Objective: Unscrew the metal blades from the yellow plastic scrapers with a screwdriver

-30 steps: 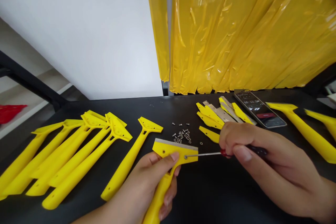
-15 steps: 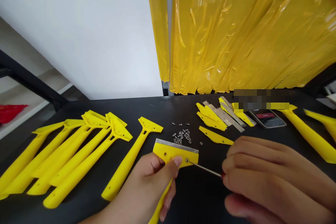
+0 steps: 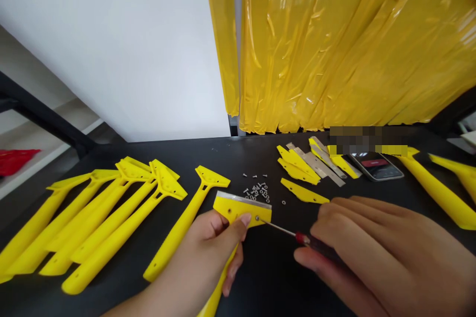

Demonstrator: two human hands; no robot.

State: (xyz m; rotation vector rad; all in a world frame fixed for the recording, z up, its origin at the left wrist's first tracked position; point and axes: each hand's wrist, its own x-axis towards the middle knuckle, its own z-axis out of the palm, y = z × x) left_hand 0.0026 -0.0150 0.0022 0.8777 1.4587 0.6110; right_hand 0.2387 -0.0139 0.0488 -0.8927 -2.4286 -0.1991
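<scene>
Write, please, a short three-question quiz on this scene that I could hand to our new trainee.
1. Which hand holds the screwdriver?
2. True or false: the phone lies to the right of the small screws, as the picture shows them.
3. Fill in: the left hand holds a yellow scraper with a strip of ____ along its upper edge.

Key: 1. The right hand. 2. True. 3. Metal.

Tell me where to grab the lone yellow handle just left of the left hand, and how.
Probably take the yellow handle mid-length, from the left: it is long and slim, and the left hand crowds its right side.
</scene>
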